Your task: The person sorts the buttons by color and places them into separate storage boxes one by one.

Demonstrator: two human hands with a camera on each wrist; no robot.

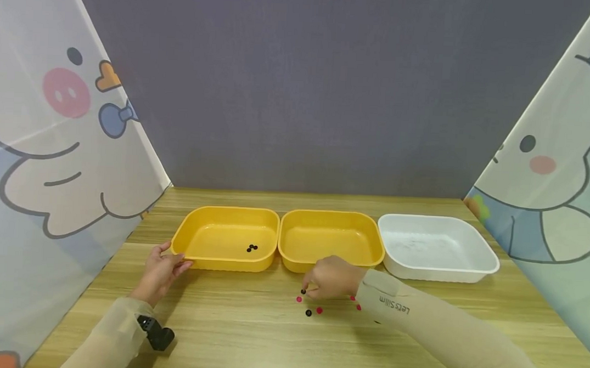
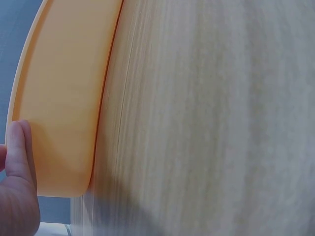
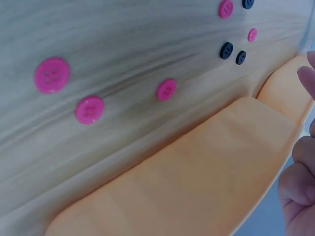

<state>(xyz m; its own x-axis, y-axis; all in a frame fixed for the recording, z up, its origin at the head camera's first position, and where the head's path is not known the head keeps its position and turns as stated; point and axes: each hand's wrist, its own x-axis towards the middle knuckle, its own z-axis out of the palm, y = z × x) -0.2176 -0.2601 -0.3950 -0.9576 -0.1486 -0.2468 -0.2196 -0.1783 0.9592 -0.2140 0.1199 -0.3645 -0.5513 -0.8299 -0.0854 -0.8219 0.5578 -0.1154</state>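
My left hand (image 1: 165,267) holds the front left corner of the left yellow tray (image 1: 244,265). In the left wrist view two fingers (image 2: 18,147) lie along its outer wall, tips at the rim. My right hand (image 1: 332,279) hovers low over the table before the middle yellow tray (image 1: 331,257), index finger pointing down close to a black button (image 1: 303,291). Nothing shows between its fingers; the others are bent in the right wrist view. Around it lie another black button (image 1: 308,313) and several pink buttons (image 1: 319,310). The hand hides some buttons from the head view.
A white tray (image 1: 439,275) stands at the right end of the row. Several black buttons (image 1: 249,250) lie inside the left yellow tray. A grey panel (image 1: 318,97) rises behind, with printed cloth walls (image 1: 23,183) at both sides.
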